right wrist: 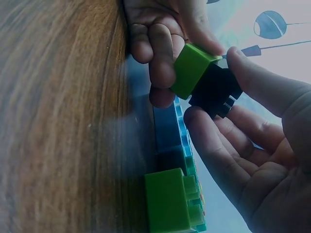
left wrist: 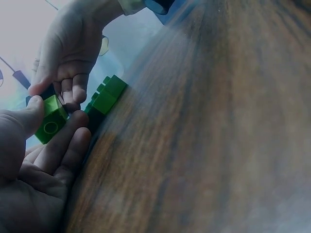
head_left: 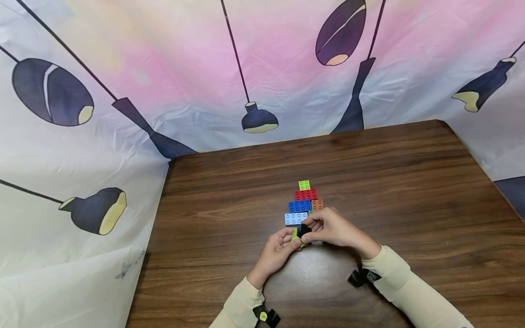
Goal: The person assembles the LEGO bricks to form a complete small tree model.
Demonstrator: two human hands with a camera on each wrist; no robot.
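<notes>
Above the table, just in front of a row of building bricks, both hands meet. My left hand [head_left: 274, 255] pinches a lime green brick [right wrist: 195, 70] between thumb and fingers. My right hand [head_left: 338, 230] pinches a black brick [right wrist: 215, 90] by its sides. The two bricks touch in the right wrist view; whether they are fully pressed together I cannot tell. Beyond the hands lie a light blue brick [head_left: 295, 219], a blue brick [head_left: 300, 206], an orange brick [head_left: 317, 205], a red brick [head_left: 306, 195] and a small lime brick [head_left: 304, 185]. Right fingers partly cover a green brick [right wrist: 167, 201].
The bricks lie studs up on a dark wooden table [head_left: 221, 196]. A cloth backdrop [head_left: 184, 82] printed with lamps hangs behind the table and along its left side. Each wrist wears a black strapped camera.
</notes>
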